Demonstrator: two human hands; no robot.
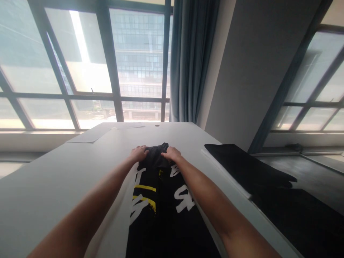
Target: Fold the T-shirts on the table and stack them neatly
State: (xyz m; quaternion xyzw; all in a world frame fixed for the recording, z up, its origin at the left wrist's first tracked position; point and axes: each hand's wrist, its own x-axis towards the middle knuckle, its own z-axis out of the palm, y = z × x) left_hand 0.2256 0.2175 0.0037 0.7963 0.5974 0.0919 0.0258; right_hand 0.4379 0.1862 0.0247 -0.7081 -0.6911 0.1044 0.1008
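Note:
A black T-shirt [169,222] with white lettering and yellow stripes lies lengthwise on the white table [88,172], its sides folded in to a narrow strip. At its far end, my left hand [139,153] grips the left corner, thumb turned inward. My right hand [172,154] holds the opposite corner of the same end, with its thumb on the fabric. Some of the fingers of both hands are hidden from this angle. The near end of the T-shirt runs out of the bottom of the view.
Dark folded cloth [242,165] lies along the table's right edge, and more black fabric [301,215] is nearer to me. A white sheet [90,135] rests at the far left. Behind the table are windows, a blue-grey curtain [192,61] and a slanting grey pillar [249,71].

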